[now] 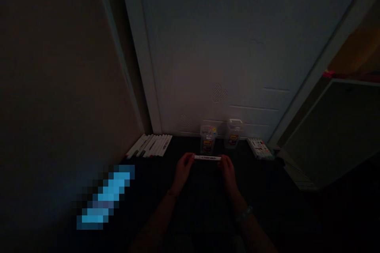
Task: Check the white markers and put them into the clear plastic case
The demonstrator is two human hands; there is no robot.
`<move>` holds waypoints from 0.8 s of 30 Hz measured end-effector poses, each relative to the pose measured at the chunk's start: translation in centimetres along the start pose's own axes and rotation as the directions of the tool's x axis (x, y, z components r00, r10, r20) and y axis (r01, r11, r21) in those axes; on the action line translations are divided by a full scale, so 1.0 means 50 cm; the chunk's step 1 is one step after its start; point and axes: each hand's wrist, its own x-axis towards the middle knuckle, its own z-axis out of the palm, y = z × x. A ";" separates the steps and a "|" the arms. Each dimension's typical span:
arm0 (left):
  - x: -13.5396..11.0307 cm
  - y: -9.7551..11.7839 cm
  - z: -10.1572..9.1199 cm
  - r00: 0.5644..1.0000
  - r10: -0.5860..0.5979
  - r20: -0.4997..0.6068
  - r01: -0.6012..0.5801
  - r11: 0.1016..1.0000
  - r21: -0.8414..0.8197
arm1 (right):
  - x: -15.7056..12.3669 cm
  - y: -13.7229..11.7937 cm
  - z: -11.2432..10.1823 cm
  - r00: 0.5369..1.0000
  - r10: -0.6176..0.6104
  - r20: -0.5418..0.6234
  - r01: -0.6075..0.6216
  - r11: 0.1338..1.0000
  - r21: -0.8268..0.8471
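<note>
The white marker point(208, 158) is held level between the two hands, its long side lying across from left to right, and I take it as the landmark for all other places. The left hand point(182, 169) grasps its left end with the thumb and fingers, and the right hand point(228, 170) grasps its right end in a similar manner. Dark printing is seen along the body of the marker, but it is too small to be read. Just beyond the marker stands a clear tub point(207, 144), which has pink and yellow spots at its top. A second clear tub point(233, 139) stands beyond the marker and to its right, near the first one. Farther to the right of the marker there is a pack of pens point(260, 148). To the left of the marker, well apart from it, a row of white pens point(152, 145) lies side by side on the dark surface point(204, 197). Behind all these, beyond the marker, rises a pale panel point(208, 47) with a heart-shaped relief point(219, 93).
</note>
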 end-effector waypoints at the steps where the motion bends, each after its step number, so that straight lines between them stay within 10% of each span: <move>1: 0.000 0.000 -0.001 1.000 -0.006 -0.003 0.006 1.000 -0.002 | 0.000 0.000 0.000 1.000 -0.003 0.002 0.003 1.000 0.003; 24: 0.005 -0.010 -0.001 0.999 -0.042 0.024 0.043 0.999 -0.024 | -0.006 -0.015 0.002 0.999 -0.033 -0.022 0.031 0.997 -0.076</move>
